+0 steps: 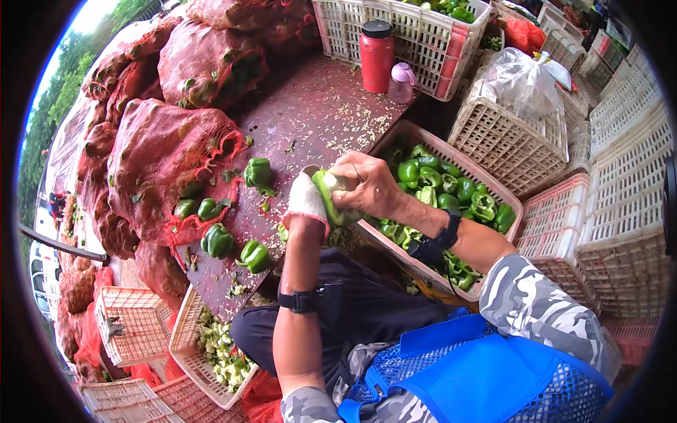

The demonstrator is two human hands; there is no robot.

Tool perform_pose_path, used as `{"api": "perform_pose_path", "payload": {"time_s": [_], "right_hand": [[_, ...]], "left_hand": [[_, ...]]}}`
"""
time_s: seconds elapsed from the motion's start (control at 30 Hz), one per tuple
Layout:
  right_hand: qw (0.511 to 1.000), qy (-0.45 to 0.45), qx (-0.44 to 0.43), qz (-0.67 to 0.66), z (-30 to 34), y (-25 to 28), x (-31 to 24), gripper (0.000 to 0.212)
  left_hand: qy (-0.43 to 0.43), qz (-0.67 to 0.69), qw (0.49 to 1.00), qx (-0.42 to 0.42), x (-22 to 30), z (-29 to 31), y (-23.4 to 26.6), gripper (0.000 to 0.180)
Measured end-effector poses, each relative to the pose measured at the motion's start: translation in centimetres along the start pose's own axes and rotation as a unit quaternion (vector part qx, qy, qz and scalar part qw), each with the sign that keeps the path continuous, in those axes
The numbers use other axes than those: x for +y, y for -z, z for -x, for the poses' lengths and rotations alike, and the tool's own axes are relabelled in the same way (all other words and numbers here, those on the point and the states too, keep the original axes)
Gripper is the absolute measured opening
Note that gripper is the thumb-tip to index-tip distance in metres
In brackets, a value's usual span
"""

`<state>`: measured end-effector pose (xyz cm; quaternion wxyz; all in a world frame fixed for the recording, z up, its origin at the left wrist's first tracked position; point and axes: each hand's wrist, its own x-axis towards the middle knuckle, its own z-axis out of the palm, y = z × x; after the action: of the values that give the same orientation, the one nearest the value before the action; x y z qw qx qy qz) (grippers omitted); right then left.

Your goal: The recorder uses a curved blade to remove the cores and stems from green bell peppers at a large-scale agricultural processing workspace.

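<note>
At far left, has red mesh sacks (169, 158) heaped high, with green peppers lying at the torn mouth of the nearest. Below these, has a pale crate (134, 331), then a crate of trimmings (201, 381) with pale and green scraps inside. Next, has whole peppers (217, 241) lying loose on the dark red tabletop (300, 106), among scattered pale bits.

Near the middle, grips a cut green pepper (324, 192) in the left hand (305, 195), gloved in white and closed around its left side. Wears a dark band (299, 302) on that wrist. Holds the pepper up in front of the body, between loose peppers and filled crate. Sets the bare right hand (372, 187) against the pepper's right side, with bent fingers; cannot tell of anything pinched in them. Wears a black watch (436, 243) on the right wrist.

Past the hands, has a red bottle (376, 58) and a smaller pink bottle (402, 83) at the tabletop's far corner. To the right, has a filled crate (486, 180) of whole and cut peppers, then stacked crates (624, 162) at far right.
</note>
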<state>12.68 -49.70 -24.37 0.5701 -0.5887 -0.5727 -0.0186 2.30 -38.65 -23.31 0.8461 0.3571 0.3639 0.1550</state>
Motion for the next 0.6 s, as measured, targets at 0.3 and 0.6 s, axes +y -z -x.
{"api": "perform_pose_path", "payload": {"time_s": [0.3,0.6], "right_hand": [[0.995,-0.082,0.059,0.013,1.6,1.7,0.8,0.031],[0.975,-0.104,0.159,0.117,2.7,9.2,3.9,0.024]], "left_hand": [[-0.017,-0.041,0.999,0.000,-1.7,-1.1,-2.9,0.022],[-0.244,-0.516,0.821,-0.004,-8.9,-3.6,-5.2,0.024]]}}
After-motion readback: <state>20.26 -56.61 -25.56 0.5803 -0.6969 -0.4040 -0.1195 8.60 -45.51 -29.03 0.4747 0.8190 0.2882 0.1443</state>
